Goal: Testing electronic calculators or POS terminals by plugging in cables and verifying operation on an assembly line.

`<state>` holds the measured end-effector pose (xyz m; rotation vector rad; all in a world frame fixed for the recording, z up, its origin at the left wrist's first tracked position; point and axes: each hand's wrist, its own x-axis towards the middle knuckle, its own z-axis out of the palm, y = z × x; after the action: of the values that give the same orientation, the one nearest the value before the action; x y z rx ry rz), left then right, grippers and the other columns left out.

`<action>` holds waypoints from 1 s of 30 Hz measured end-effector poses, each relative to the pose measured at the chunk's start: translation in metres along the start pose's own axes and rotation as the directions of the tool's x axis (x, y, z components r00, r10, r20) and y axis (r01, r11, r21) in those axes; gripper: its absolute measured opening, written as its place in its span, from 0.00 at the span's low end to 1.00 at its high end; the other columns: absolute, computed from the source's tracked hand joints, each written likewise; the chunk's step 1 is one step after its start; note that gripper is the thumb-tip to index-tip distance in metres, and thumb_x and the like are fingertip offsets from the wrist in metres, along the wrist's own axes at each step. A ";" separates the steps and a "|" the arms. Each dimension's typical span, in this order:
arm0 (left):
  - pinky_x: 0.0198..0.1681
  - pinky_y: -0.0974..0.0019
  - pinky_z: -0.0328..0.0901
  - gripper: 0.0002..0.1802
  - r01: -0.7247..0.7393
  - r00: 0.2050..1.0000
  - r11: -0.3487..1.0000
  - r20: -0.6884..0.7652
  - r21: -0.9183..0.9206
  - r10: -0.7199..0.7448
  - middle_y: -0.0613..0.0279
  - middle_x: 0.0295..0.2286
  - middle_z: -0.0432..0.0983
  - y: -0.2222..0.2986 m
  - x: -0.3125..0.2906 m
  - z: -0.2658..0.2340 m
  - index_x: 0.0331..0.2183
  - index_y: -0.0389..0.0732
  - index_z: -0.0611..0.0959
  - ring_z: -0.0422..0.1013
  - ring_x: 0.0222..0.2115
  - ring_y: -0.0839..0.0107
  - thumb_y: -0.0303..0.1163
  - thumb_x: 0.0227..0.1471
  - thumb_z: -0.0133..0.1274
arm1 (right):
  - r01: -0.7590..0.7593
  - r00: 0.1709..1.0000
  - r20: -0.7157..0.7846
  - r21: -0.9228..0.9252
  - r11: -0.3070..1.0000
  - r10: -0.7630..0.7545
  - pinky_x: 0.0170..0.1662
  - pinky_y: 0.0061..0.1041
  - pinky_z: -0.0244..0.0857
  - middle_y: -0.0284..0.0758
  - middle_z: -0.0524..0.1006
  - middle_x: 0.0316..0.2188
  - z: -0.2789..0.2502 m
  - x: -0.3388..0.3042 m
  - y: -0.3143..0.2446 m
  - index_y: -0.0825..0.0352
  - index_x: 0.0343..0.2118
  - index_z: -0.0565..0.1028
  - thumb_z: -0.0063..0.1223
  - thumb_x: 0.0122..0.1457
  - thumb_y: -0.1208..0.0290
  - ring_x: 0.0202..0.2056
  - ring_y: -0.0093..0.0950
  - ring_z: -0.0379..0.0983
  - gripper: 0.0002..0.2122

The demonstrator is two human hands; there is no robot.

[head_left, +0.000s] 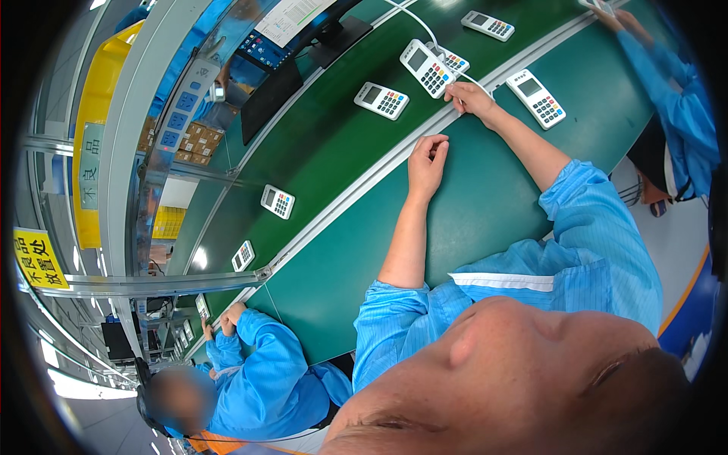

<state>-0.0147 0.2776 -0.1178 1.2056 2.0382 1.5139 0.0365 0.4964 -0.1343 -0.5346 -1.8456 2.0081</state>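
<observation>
My right hand (470,99) has its fingers closed on the lower corner of a white payment terminal (427,68) with a dark screen and coloured keys. That terminal is tilted and partly covers a second payment terminal (456,61). A white cable (418,19) comes down from the top edge, passes around these two and curves toward my right wrist; where it ends is hidden. My left hand (428,164) rests with curled fingers by the metal rail (379,167), and nothing shows in it. Right of my right hand lies another payment terminal (536,98) on the green worktop.
More payment terminals lie along the dark green belt (326,144), one to the left (381,101) and one farther up (487,25). A monitor (277,91) and a metal post (125,144) stand beyond. Co-workers in blue sleeves (262,371) work at both sides.
</observation>
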 end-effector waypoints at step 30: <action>0.33 0.71 0.67 0.09 -0.064 0.997 0.998 -0.046 -0.019 0.064 0.59 0.30 0.75 -0.018 0.008 0.017 0.37 0.36 0.83 0.71 0.26 0.73 0.29 0.55 0.56 | -0.165 0.966 0.161 -0.210 0.964 0.201 0.16 0.23 0.40 0.27 0.66 0.11 0.006 0.047 0.000 0.66 0.30 0.78 0.47 0.55 0.60 0.10 0.18 0.49 0.14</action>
<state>-0.0155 0.2930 -0.1392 1.2511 2.0261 1.6012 -0.0068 0.5147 -0.1356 -0.6169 -2.1928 2.0636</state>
